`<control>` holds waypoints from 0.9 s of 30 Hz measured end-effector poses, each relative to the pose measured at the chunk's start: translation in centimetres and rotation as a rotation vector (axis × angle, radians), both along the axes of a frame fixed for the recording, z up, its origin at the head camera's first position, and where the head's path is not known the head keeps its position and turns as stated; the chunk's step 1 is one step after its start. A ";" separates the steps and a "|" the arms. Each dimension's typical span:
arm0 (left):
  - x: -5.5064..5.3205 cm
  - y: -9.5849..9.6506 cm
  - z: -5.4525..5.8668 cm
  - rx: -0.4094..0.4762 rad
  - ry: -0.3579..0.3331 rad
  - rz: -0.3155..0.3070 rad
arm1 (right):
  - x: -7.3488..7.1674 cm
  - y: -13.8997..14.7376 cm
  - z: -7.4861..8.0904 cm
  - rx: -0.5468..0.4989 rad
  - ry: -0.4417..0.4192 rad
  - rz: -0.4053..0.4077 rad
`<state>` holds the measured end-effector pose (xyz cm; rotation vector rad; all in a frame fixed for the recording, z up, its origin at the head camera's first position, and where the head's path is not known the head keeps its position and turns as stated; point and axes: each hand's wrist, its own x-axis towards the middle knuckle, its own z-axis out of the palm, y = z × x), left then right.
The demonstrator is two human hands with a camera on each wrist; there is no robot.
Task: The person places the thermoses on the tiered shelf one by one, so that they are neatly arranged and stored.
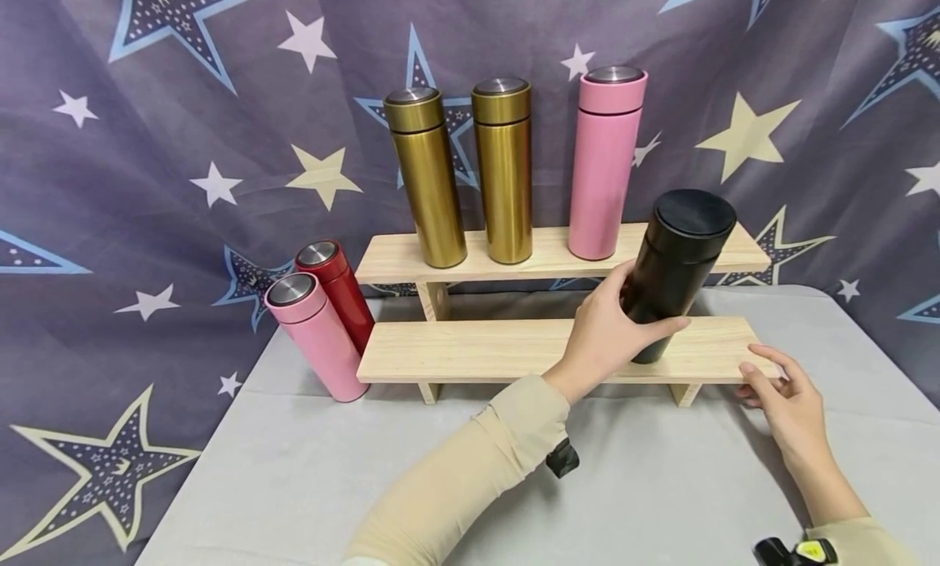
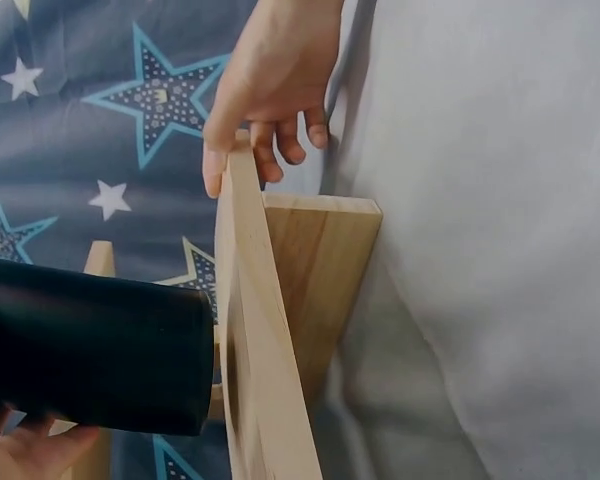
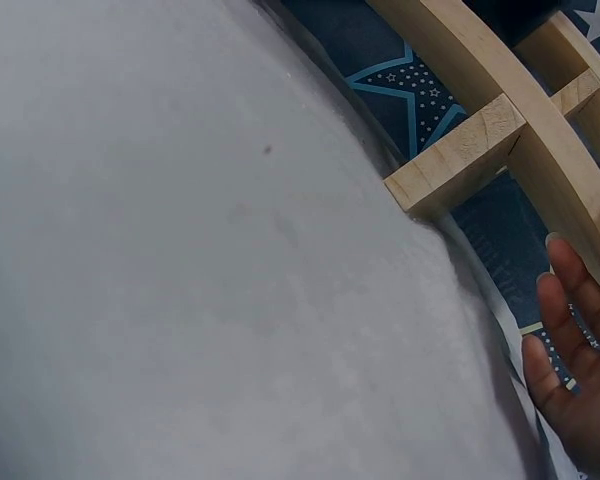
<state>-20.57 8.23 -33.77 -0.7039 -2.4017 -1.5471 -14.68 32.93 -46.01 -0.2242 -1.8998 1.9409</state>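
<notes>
Starry backdrop (image 1: 73,321), left hand (image 1: 605,325) fingers clamped round black vacuum flask (image 1: 679,256) at lower wooden shelf (image 1: 470,346), right of centre, right hand (image 1: 796,403) pinching its right end: keep base square, clear of front edge.

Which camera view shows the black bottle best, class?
The head view: the black bottle shows from lid to base, partly behind the left hand. The left wrist view shows only its lower part, cut off at the edge; the right wrist view, at most a dark blur.

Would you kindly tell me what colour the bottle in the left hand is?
The bottle is black, lid included; the head view shows it best.
</notes>
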 end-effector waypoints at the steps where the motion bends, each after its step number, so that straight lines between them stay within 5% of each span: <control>1: -0.1 0.1 0.0 -0.005 0.001 0.001 | 0.0 0.0 0.0 0.001 -0.002 -0.001; 27: -1.9 -0.2 -0.7 0.071 -0.083 -0.027 | 0.1 -0.2 0.3 0.055 -0.031 -0.028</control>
